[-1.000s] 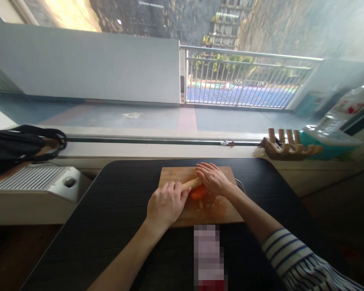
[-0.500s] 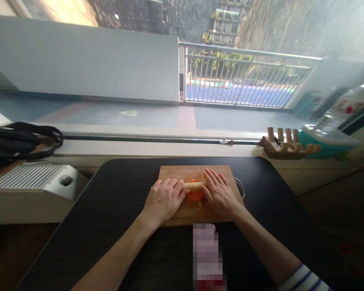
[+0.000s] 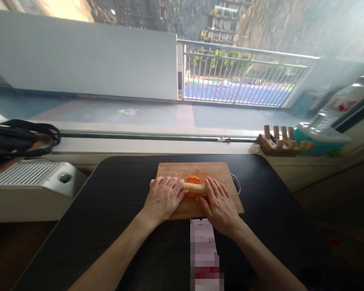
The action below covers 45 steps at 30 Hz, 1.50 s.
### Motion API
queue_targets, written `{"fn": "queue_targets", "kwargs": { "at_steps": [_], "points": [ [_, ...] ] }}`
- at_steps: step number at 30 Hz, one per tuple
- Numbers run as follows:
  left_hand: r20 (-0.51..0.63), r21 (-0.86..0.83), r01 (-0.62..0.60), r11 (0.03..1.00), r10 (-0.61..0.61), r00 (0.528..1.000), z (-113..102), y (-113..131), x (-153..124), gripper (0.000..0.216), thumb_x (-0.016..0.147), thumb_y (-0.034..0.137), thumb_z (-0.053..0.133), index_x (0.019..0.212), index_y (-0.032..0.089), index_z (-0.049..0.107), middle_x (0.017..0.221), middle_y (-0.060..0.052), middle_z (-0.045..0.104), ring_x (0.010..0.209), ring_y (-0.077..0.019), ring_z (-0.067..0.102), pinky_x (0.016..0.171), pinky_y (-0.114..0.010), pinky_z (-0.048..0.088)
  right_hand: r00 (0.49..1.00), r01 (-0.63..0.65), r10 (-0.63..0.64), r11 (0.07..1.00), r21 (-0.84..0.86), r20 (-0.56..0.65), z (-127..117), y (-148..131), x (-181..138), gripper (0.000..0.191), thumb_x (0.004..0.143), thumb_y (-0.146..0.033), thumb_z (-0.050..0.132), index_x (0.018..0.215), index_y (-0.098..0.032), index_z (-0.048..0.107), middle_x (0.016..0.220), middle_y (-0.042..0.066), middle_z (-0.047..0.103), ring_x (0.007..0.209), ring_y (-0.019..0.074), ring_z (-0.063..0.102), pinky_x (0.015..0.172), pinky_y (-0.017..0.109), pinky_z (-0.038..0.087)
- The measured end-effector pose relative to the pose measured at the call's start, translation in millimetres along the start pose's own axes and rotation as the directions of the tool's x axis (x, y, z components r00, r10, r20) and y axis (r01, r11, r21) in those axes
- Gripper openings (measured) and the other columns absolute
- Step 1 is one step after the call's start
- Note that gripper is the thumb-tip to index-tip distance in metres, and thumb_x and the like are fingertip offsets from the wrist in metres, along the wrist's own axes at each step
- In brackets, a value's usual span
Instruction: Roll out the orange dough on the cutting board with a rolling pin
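Note:
A pale wooden rolling pin (image 3: 194,188) lies crosswise over a flat, round piece of orange dough (image 3: 194,180). The dough rests on a wooden cutting board (image 3: 176,167), and its far part shows beyond the pin. My left hand (image 3: 164,198) is closed over the pin's left part, with the pin's tip poking out past the fingers. On the right end, my right hand (image 3: 221,206) holds the pin with its fingers laid over it and the thumb apart on the near side. That end of the pin is hidden under the fingers.
The board lies on a black table (image 3: 121,186), its metal handle (image 3: 237,184) at the right. A pinkish, partly pixelated item (image 3: 203,238) is nearer me. On the sill are a wooden rack (image 3: 276,143), a teal box (image 3: 320,145) and a plastic bottle (image 3: 336,105). A black bag (image 3: 15,139) sits left.
The rolling pin and both hands have moved slightly toward me over the dough, so more of its far side shows. My right thumb has come away from the pin. The view has shifted a little.

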<state>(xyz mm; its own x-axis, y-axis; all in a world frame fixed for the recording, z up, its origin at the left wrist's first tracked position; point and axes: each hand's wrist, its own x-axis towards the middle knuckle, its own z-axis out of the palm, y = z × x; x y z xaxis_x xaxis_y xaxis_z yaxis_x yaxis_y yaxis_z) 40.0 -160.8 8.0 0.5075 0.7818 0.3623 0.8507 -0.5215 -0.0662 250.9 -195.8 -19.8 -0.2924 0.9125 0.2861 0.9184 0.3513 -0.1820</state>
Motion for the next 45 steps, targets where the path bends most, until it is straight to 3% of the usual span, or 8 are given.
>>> {"fn": "queue_targets", "kwargs": {
  "at_steps": [6,11,17,26,29,36,41,45],
  "points": [
    [0.031,-0.04,0.036,0.999,-0.035,0.999,-4,4,-5,0.027,0.087,0.038,0.059,0.109,0.023,0.061,0.1,-0.002,0.069,0.091,-0.022,0.061,0.081,-0.04,0.039,0.994,0.105,-0.105,0.994,0.008,0.027,-10,11,1,0.044,0.097,-0.029,0.039,0.137,-0.012,0.045,0.14,0.013,0.05,0.131,0.024,0.044,0.11,0.043,0.034],
    [0.075,-0.11,0.191,0.975,-0.184,0.98,-14,13,-7,0.025,0.09,0.04,0.054,0.107,0.023,0.06,0.099,-0.002,0.07,0.092,-0.0213,0.063,0.079,-0.037,0.041,0.965,0.246,-0.25,0.967,0.062,0.077,-35,27,31,0.034,0.095,-0.023,0.044,0.128,-0.019,0.052,0.127,0.011,0.061,0.12,0.0218,0.054,0.112,0.053,0.026],
    [0.238,-0.124,0.475,0.871,-0.438,0.867,-27,21,4,0.03,0.094,0.044,0.043,0.1,0.02,0.06,0.096,-0.006,0.069,0.093,-0.0225,0.064,0.075,-0.033,0.046,0.902,0.406,-0.416,0.908,0.104,0.114,-47,32,93,0.036,0.089,-0.015,0.05,0.124,-0.023,0.056,0.124,0.008,0.063,0.12,0.0209,0.053,0.112,0.058,0.02],
    [0.439,-0.111,0.581,0.806,-0.485,0.757,-39,30,9,0.025,0.095,0.035,0.04,0.1,0.018,0.058,0.099,-0.007,0.069,0.095,-0.0218,0.066,0.073,-0.03,0.048,0.848,0.44,-0.48,0.874,0.206,0.226,-29,27,133,0.041,0.078,-0.009,0.054,0.114,-0.025,0.064,0.123,0.006,0.064,0.124,0.0225,0.05,0.112,0.059,0.018],
    [0.434,-0.101,0.573,0.813,-0.482,0.761,-37,34,10,0.025,0.095,0.036,0.041,0.098,0.018,0.058,0.096,-0.008,0.069,0.094,-0.0217,0.066,0.074,-0.03,0.049,0.858,0.415,-0.46,0.883,0.22,0.23,-24,30,136,0.037,0.078,-0.01,0.051,0.109,-0.023,0.067,0.121,0.006,0.065,0.121,0.0217,0.053,0.113,0.056,0.019],
    [0.295,-0.053,0.487,0.872,-0.452,0.842,-22,40,7,0.023,0.095,0.031,0.04,0.094,0.016,0.057,0.088,-0.01,0.068,0.085,-0.0238,0.067,0.06,-0.03,0.049,0.875,0.322,-0.376,0.922,0.214,0.305,-18,21,152,0.037,0.087,-0.016,0.037,0.108,-0.019,0.068,0.116,0.005,0.069,0.11,0.0169,0.062,0.115,0.044,0.024],
    [0.249,-0.036,0.464,0.885,-0.441,0.862,-18,41,5,0.023,0.095,0.032,0.04,0.09,0.017,0.057,0.084,-0.009,0.067,0.081,-0.0232,0.066,0.059,-0.03,0.048,0.862,0.342,-0.38,0.925,0.167,0.335,-16,8,163,0.032,0.092,-0.021,0.038,0.105,-0.022,0.067,0.114,0.004,0.07,0.108,0.0176,0.062,0.114,0.047,0.024],
    [0.168,0.01,0.427,0.904,-0.422,0.891,-13,40,1,0.038,0.096,0.042,0.033,0.097,0.015,0.06,0.092,-0.012,0.067,0.087,-0.0262,0.064,0.07,-0.037,0.049,0.87,0.349,-0.377,0.926,0.143,0.318,-9,6,162,0.034,0.093,-0.024,0.036,0.114,-0.02,0.063,0.121,0.008,0.066,0.116,0.0191,0.058,0.113,0.052,0.021]
  ]
}}
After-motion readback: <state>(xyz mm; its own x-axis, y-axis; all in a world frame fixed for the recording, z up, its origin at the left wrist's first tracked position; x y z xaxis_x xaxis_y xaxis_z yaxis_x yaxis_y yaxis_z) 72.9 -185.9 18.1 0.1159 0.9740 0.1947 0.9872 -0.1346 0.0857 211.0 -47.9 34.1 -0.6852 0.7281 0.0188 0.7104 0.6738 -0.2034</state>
